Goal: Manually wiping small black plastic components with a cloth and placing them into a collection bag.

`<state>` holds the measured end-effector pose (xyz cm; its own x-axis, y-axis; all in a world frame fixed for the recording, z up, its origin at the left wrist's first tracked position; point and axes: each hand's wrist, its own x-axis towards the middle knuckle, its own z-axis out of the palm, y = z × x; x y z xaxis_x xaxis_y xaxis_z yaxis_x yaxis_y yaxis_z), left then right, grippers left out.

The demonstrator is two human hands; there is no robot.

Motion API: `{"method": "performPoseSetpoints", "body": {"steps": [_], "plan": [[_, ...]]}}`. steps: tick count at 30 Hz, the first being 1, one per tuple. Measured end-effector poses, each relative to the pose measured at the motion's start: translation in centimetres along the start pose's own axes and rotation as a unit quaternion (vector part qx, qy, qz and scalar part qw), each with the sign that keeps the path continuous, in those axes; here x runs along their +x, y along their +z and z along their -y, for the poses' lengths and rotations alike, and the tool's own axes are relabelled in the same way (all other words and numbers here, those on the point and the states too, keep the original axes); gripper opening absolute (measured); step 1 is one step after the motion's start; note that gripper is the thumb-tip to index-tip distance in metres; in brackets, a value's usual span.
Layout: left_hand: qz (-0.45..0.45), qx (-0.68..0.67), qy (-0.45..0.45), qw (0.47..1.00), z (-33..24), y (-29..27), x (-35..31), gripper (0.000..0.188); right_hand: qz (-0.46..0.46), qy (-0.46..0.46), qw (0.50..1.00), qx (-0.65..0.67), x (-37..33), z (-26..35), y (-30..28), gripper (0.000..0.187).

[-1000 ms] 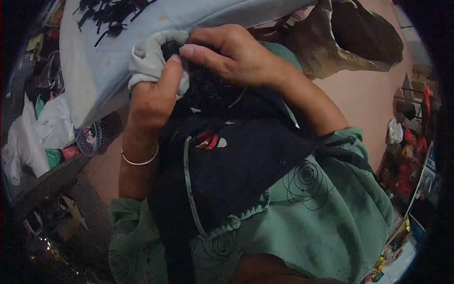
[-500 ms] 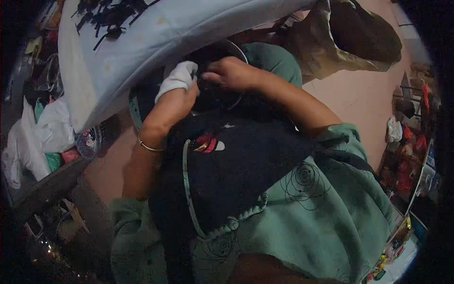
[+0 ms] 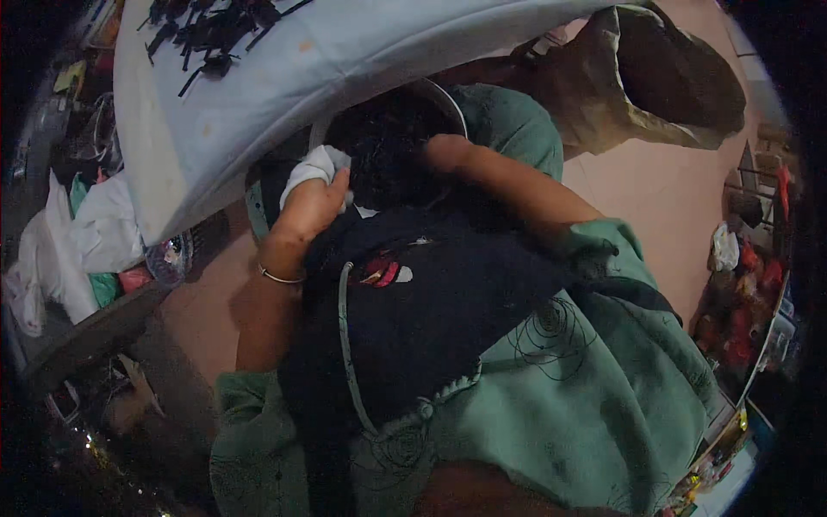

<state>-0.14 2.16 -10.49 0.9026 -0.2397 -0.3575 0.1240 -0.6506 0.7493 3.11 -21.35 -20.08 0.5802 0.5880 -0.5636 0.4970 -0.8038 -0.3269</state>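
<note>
A round bowl-like container with a pale rim (image 3: 450, 96) sits at my lap, holding dark pieces (image 3: 379, 142) that are hard to tell apart. On its left side my left hand (image 3: 320, 198) is closed on a bunched white cloth (image 3: 317, 164), with the thumb along it. My right hand (image 3: 448, 153) reaches in over the right side of the container. Its fingers blend into the dark contents, so I cannot see whether they hold anything. A dark apron (image 3: 431, 319) covers my lap just below.
A table with a pale cover (image 3: 258, 95) overhangs the container, bearing a heap of black strips (image 3: 211, 34). An open brown sack (image 3: 594, 95) stands at the far right. White plastic bags (image 3: 103, 228) lie at the left, and shelves with goods (image 3: 745, 284) line the right.
My hands have moved apart: the right hand has shifted right and down into the container, and the left, still with the cloth, has dropped slightly. More dark contents show between them.
</note>
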Motion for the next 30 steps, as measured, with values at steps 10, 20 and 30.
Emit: {"method": "performPoseSetpoints", "body": {"steps": [10, 20, 30], "plan": [[0.035, -0.290, 0.051, 0.955, -3.8, 2.0, -1.9, 0.040, -0.422, 0.028, 0.877, 0.230, -6.0, 5.6, -7.5, 0.018], [-0.025, -0.394, 0.167, 0.903, -6.9, -1.8, -4.6, 0.025, -0.390, -0.239, 0.856, 0.243, -10.8, 9.6, -11.3, 0.017], [-0.024, -0.647, 0.156, 0.746, -8.0, -2.7, -5.5, 0.022, -0.428, -0.212, 0.869, 0.132, -10.3, 12.8, -12.9, 0.016]]}}
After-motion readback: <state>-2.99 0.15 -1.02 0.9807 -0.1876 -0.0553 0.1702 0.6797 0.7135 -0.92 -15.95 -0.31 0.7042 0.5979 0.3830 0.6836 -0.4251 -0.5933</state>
